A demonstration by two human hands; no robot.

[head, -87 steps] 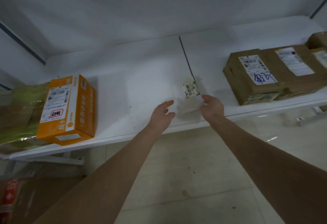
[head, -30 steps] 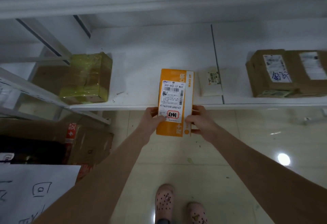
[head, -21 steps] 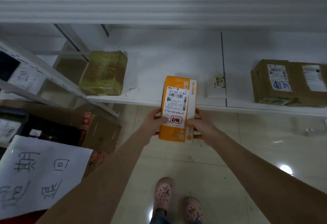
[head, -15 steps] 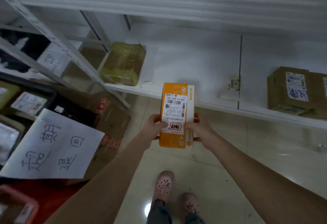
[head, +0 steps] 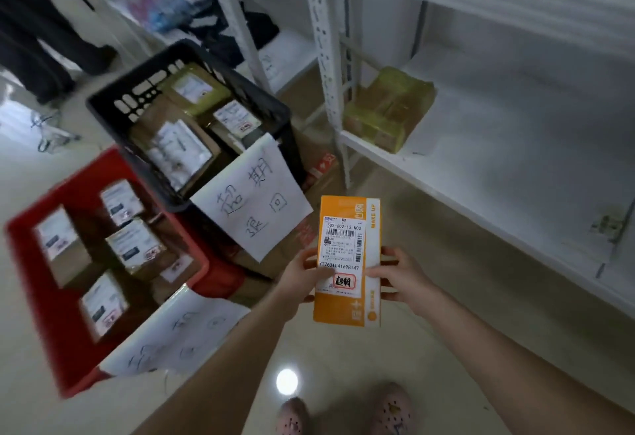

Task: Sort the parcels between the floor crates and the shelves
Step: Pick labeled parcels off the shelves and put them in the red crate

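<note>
Holding: flat orange cardboard box with a white shipping label (head: 347,263), in the air above the floor, off the front edge of the white metal shelf (head: 498,166).
Long axis: points away from the person, label face up; both hands pinch its near half.
Left hand (head: 297,280): thumb pressed on the label; remaining fingers hidden behind the box.
Right hand (head: 403,280): thumb on the front face, fingers wrapped round the right edge.
Bearing: black plastic crate (head: 144,91) and red plastic crate (head: 58,342) lie leftward, nearer the left hand; shelf lies rightward.
Obscured: crate parcel labels blurred; shelf's right end cut off.
</note>
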